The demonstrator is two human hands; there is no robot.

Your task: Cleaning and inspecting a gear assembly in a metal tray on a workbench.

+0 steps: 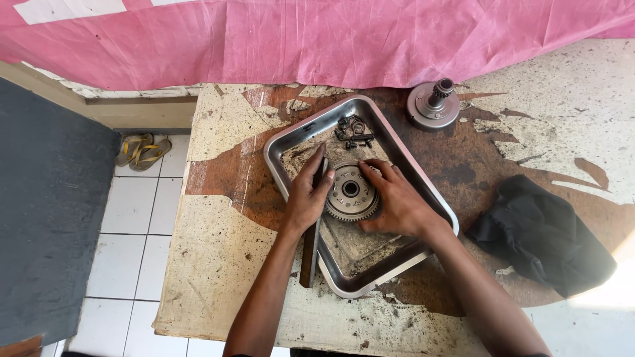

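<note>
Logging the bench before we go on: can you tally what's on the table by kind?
Metal tray: 1
Round toothed metal assemblies: 2, one in the tray under both hands, one beyond the tray with an upright shaft
Long dark flat tool: 1
Black cloth: 1
Heap of small springs and bolts: 1, pieces too small to count
Total: 6

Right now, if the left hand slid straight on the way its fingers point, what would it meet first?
The left hand points up the tray toward its far end. It would probably first meet the small loose springs and bolts there, though depth is unclear.
</note>
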